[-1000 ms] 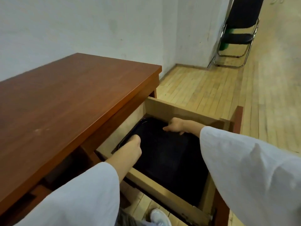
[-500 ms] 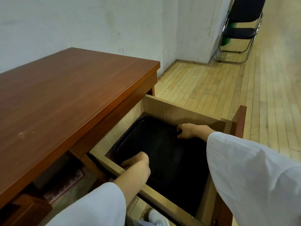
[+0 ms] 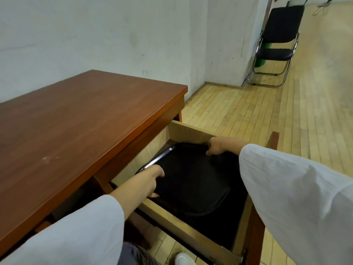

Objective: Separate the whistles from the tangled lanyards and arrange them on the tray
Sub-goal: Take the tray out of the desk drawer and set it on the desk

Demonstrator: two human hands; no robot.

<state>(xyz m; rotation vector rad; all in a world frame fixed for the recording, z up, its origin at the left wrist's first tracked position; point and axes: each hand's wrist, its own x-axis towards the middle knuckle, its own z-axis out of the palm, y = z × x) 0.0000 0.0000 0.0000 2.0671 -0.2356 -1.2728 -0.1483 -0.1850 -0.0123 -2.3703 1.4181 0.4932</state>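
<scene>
Tray (image 3: 191, 180): a flat black item with a glossy raised rim, lying inside the open drawer (image 3: 189, 133) at the right end of the desk (image 3: 86, 121), below the level of the desktop. On the left, the red-brown desktop carries nothing that can be seen from this position; it is the probable work surface once the tray is out, since it offers a level area at a convenient height. Next comes the left hand (image 3: 150, 178), extending from a white sleeve (image 3: 76, 232); its thumb lies over the near-left rim and its fingers curl under the edge, so it is clamped on the tray. The two hands are set well apart on opposite edges, which suggests a balanced two-handed lift intended to keep the tray level and clear of the drawer walls. Whether the tray has left the drawer bottom cannot be told. Further right, the right hand (image 3: 217, 147) pinches the far-right rim close to the drawer's back panel, fingers curled around that edge. No whistles or lanyards are in view, so the sorting step appears not yet begun. At the far right, a black folding chair (image 3: 277, 44) stands against the wall on the wooden floor (image 3: 248, 111), well apart from the desk.
</scene>
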